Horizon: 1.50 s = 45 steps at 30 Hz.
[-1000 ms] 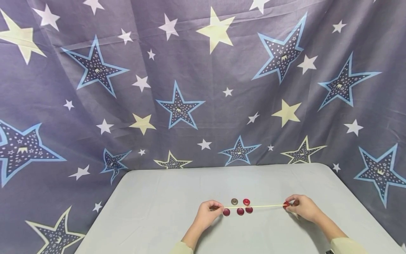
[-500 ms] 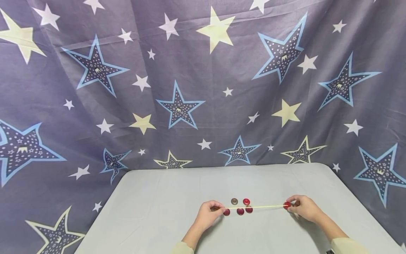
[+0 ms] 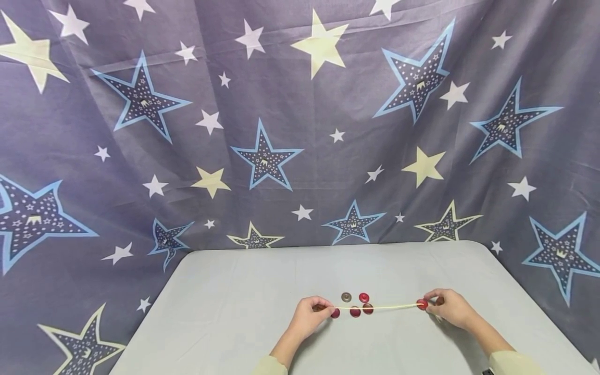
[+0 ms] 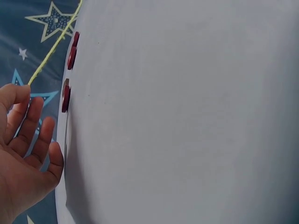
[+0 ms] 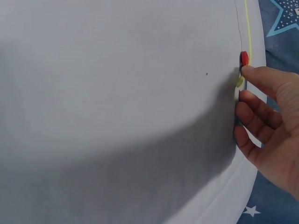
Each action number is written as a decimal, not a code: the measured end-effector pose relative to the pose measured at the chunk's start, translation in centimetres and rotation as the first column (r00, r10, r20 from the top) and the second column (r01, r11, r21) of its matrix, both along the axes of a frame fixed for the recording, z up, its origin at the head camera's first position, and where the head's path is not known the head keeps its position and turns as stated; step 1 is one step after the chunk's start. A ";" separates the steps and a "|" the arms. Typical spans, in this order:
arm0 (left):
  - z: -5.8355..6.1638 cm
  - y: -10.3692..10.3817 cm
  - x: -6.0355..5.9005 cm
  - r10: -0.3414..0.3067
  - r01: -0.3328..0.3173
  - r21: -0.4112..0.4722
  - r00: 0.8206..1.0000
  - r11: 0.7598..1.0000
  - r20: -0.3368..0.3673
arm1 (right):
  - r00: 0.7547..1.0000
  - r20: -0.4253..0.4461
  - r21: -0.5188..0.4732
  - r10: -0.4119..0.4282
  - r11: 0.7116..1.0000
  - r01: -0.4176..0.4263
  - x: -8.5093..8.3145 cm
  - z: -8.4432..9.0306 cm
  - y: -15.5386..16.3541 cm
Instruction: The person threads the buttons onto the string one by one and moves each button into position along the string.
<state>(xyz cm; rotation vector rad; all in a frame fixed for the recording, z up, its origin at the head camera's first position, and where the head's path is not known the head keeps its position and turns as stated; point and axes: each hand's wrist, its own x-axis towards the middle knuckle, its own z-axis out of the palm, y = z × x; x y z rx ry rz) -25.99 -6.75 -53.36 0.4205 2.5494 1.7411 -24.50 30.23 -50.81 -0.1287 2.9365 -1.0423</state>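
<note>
Yellow string (image 3: 379, 307) runs left-right low in the head view, taut between left hand (image 3: 307, 315) pinching one end and right hand (image 3: 450, 307) pinching the other beside a threaded red button (image 3: 422, 304); loose buttons (image 3: 355, 311) lie nearer the left hand.

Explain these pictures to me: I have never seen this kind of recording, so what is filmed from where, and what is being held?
No machine here: a person works with two bare hands. The wide picture comes from a camera on the head; the other two come from cameras worn on each wrist, so they look sideways across the grey table. The left hand pinches one end of a thin yellow string; the right hand pinches the other end, where a red button is threaded. The string spans between them. Below it on the table lie four more red buttons and one brown button. A star-printed curtain hangs behind.
</note>
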 end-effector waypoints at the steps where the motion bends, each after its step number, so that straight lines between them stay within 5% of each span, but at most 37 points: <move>1: 0.0 0.0 0.0 -0.003 0.003 -0.001 1.000 1.000 -0.003 | 1.000 0.001 -0.002 -0.003 1.000 0.003 0.0 0.0 0.0; 21: 0.5 0.4 0.2 -0.013 0.013 0.017 1.000 1.000 0.012 | 0.993 -0.114 0.027 0.021 0.999 -0.018 -0.7 1.5 -1.5; 31: 0.6 0.6 0.2 -0.009 0.008 0.021 1.000 1.000 0.026 | 0.994 -0.092 -0.071 0.058 0.995 -0.065 -1.0 2.1 -3.7; 38: 1.9 1.0 1.0 -0.002 0.001 0.029 0.999 1.000 0.045 | 0.988 -0.128 -0.051 0.084 0.995 -0.091 -1.2 2.3 -5.2; 45: 0.7 0.8 0.2 -0.009 0.008 0.024 0.999 1.000 0.047 | 0.973 -0.174 -0.073 0.153 0.983 -0.168 -1.5 2.7 -6.6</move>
